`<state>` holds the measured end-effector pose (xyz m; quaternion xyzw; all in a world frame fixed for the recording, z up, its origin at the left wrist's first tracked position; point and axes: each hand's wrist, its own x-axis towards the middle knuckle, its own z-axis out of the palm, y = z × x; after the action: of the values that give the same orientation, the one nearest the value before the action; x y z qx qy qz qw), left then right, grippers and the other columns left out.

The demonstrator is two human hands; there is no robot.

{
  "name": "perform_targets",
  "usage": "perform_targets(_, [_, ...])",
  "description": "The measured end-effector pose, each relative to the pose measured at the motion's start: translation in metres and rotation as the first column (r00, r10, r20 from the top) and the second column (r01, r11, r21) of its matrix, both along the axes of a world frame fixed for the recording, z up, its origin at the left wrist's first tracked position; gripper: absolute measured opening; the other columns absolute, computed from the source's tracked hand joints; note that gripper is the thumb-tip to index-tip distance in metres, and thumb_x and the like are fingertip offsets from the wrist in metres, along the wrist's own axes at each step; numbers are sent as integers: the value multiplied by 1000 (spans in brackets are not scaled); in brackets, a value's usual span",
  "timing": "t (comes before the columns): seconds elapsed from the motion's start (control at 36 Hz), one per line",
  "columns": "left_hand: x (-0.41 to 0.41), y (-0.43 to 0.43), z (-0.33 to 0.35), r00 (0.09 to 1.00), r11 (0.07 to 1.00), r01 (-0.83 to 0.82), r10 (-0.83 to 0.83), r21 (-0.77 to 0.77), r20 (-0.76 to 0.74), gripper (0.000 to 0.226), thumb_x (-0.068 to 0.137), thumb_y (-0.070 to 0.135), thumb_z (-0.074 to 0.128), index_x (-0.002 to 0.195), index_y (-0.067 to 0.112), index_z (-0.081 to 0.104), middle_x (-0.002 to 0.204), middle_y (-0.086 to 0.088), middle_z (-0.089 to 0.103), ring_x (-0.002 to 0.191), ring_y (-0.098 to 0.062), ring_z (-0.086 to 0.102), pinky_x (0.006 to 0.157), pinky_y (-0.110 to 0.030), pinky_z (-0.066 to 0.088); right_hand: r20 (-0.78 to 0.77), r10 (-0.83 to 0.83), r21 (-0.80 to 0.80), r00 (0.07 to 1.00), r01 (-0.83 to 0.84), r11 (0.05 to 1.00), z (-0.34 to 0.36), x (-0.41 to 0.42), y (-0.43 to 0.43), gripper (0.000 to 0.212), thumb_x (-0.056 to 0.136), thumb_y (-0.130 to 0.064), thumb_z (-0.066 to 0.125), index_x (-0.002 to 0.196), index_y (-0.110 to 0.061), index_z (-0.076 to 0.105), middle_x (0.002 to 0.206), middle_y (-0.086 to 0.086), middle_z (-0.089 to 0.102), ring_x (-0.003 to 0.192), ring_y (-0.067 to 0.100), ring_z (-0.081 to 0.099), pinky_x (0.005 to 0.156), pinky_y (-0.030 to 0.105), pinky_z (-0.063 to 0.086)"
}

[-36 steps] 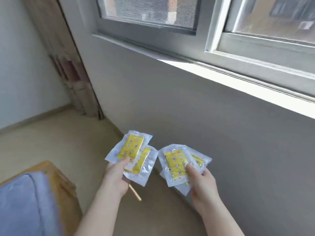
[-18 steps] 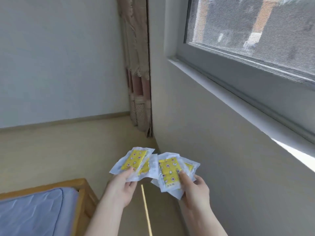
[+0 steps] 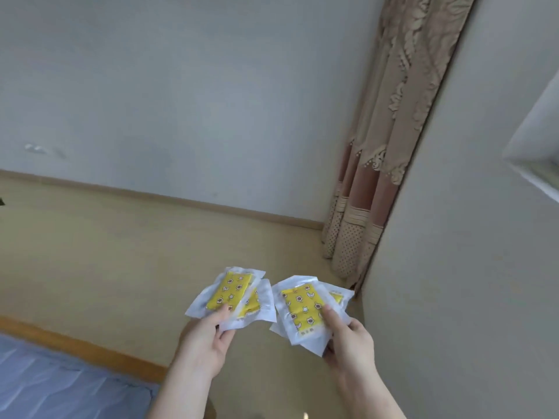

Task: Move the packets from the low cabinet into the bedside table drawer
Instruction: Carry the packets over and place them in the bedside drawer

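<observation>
My left hand (image 3: 205,343) pinches two overlapping clear packets with yellow patterned inserts (image 3: 231,290), thumb on top. My right hand (image 3: 351,343) grips another fanned bunch of the same yellow packets (image 3: 302,306), thumb pressed on the top one. Both bunches are held at waist height above the floor, side by side with a small gap between them. Neither the low cabinet nor the bedside table is in view.
A bed with a blue mattress (image 3: 45,385) and wooden frame (image 3: 78,343) fills the lower left. A grey wall (image 3: 453,267) rises close on the right, with a patterned curtain (image 3: 378,176) in the corner. Beige floor (image 3: 121,252) stretches ahead.
The view has swung left, away from the window toward the room corner and far wall. Both hands keep the same hold on their packets.
</observation>
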<state>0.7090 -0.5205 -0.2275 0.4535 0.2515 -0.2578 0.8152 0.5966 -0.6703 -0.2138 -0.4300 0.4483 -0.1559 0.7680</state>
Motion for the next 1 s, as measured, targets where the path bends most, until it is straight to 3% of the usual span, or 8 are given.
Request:
perform_targets(0.08, [73, -17, 7, 1000, 1000, -17, 17, 11, 21, 18, 88, -8, 55, 94, 8, 60, 67, 0, 72, 81, -14, 63, 67, -28, 51, 8, 6, 3, 1000, -6, 1000, 12, 73, -19, 12, 88, -11, 63, 84, -3, 54, 92, 22, 65, 81, 32, 63, 77, 43, 52])
perform_targets(0.17, [141, -36, 25, 997, 999, -47, 46, 10, 66, 18, 88, -7, 55, 95, 8, 60, 82, -3, 70, 80, -15, 63, 64, -28, 52, 45, 10, 3, 999, -10, 1000, 26, 142, -41, 10, 90, -11, 60, 86, -2, 57, 93, 20, 65, 84, 32, 62, 70, 37, 52])
perform_targets(0.28, [213, -52, 34, 993, 997, -81, 81, -2, 84, 17, 89, -7, 54, 97, 7, 60, 91, -6, 67, 82, -16, 63, 68, -28, 48, 48, 47, 12, 998, -48, 999, 32, 224, -59, 12, 89, -13, 62, 86, -3, 56, 91, 18, 66, 80, 31, 63, 73, 38, 51])
perform_targets(0.39, [277, -51, 29, 987, 989, -147, 146, 18, 63, 16, 88, -7, 54, 91, 7, 60, 64, -1, 72, 61, -12, 69, 55, -25, 57, 8, 112, 46, 994, -112, 993, 26, 303, -66, 13, 87, -11, 65, 86, -2, 56, 94, 20, 65, 81, 33, 63, 76, 41, 52])
perform_targets(0.47, [328, -45, 22, 977, 978, -207, 205, 24, 62, 14, 89, -6, 54, 94, 6, 60, 61, 0, 71, 52, -9, 67, 44, -19, 54, 8, 198, 45, 980, -198, 979, 21, 370, -68, 12, 87, -11, 65, 90, -1, 58, 94, 19, 66, 81, 33, 64, 72, 38, 53])
perform_targets(0.64, [452, -41, 12, 928, 928, -372, 372, 9, 31, 32, 88, -5, 57, 119, -2, 56, 92, -11, 65, 78, -18, 62, 45, -22, 55, 37, 414, 13, 910, -414, 910, 13, 515, -76, 22, 87, -15, 65, 100, 1, 61, 97, 21, 70, 88, 35, 68, 78, 43, 56])
perform_targets(0.89, [609, -15, 35, 789, 788, -614, 614, 40, 7, 16, 88, -6, 55, 96, 6, 60, 93, -12, 66, 79, -25, 63, 44, -26, 55, 10, 610, 21, 792, -610, 792, 32, 731, -45, 8, 90, -9, 60, 85, -2, 57, 89, 17, 66, 77, 31, 64, 69, 39, 54])
perform_targets(1.0, [649, 30, 26, 693, 694, -718, 720, 59, -40, 14, 89, -5, 54, 96, 6, 59, 92, -12, 66, 79, -23, 63, 47, -25, 56, -13, 720, 60, 694, -718, 693, 25, 796, 1, 9, 89, -9, 61, 83, -4, 57, 88, 15, 67, 78, 30, 64, 77, 42, 54])
